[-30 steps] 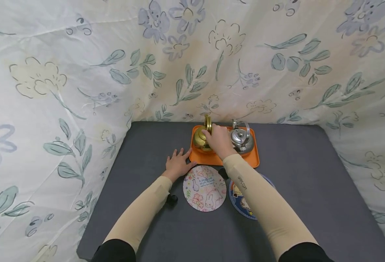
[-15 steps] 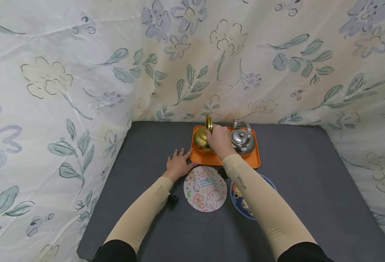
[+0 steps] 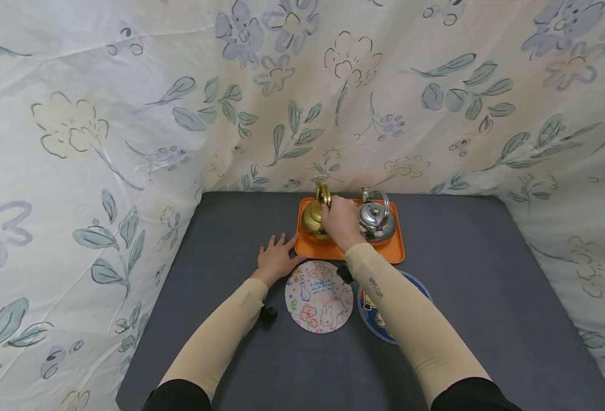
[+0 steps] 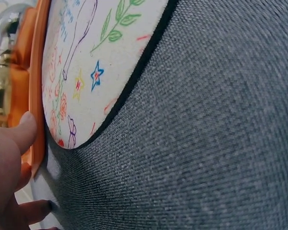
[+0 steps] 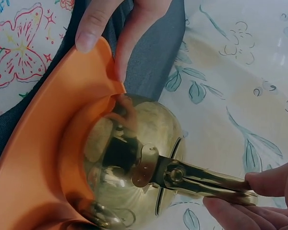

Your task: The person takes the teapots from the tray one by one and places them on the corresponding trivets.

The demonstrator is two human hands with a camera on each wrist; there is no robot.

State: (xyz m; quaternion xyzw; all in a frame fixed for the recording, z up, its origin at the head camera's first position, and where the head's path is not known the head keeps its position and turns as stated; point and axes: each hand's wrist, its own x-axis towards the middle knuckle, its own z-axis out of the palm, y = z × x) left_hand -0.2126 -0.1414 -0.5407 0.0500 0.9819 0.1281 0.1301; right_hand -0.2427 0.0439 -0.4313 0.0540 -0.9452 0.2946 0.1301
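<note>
My right hand [image 3: 342, 220] pinches the handle [image 5: 211, 182] of a small gold-coloured kettle [image 3: 312, 218] between thumb and fingers, as the right wrist view shows. That kettle sits in a round recess at the left end of an orange tray [image 3: 325, 250]. Beside it on the same tray stands a silver kettle [image 3: 376, 221], partly behind my right hand in the head view. With fingers spread, my left hand [image 3: 276, 261] touches the tray's near left corner. Its thumb [image 5: 88, 40] rests on the rim, and another finger lies along the tray's side.
In front of the tray lies a round white mat [image 3: 319, 297] with drawings of a rabbit and flowers. To its right is a round blue mat [image 3: 371, 317], partly covered by my right forearm. A floral cloth [image 3: 292, 114] hangs behind the dark grey table [image 3: 477, 257].
</note>
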